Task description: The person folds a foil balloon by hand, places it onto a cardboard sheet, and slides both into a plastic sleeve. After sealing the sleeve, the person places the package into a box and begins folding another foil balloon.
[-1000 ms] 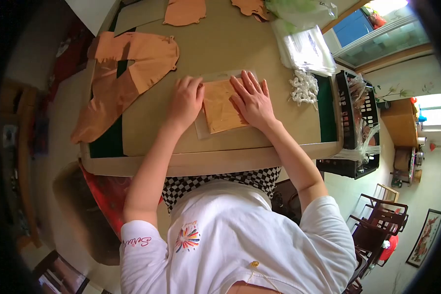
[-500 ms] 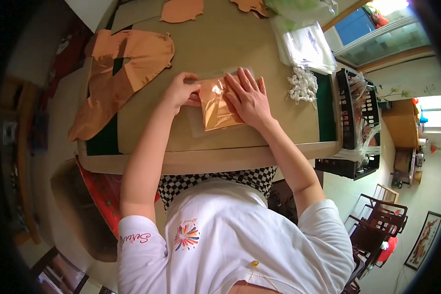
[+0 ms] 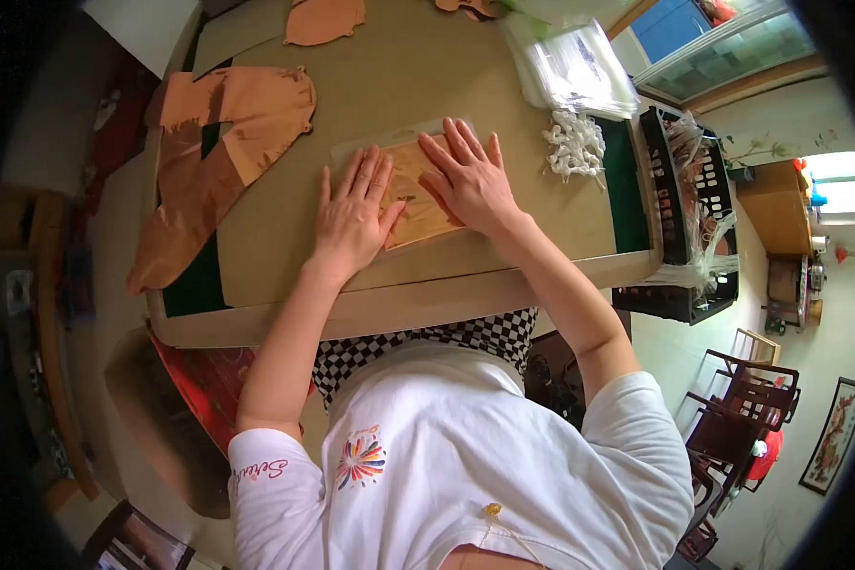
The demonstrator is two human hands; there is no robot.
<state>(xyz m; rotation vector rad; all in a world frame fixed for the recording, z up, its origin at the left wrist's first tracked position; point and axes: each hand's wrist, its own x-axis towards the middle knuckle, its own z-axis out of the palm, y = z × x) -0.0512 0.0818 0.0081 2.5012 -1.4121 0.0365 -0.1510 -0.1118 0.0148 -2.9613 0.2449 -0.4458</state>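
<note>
A folded rose-gold foil balloon (image 3: 418,211) lies on the table, with a clear plastic bag (image 3: 401,136) showing around its edges. My left hand (image 3: 353,211) rests flat over the left side, fingers stretched out and thumb on the foil. On the right side, my right hand (image 3: 472,180) is spread flat with its palm over the foil. The hands cover both sides of the folded balloon. To the left, a larger unfolded rose-gold foil balloon (image 3: 247,123) lies loosely, its long end reaching toward the table's front corner.
More foil pieces, including a rounded rose-gold one (image 3: 325,21), lie at the far edge. A stack of clear plastic bags (image 3: 584,71) and a heap of white ties (image 3: 575,147) sit on the right. A black crate (image 3: 670,190) stands beside the table.
My left hand has gone from gripping the foil's left edge to lying flat on it. My right hand stays spread on the right side. The view has shifted slightly.
</note>
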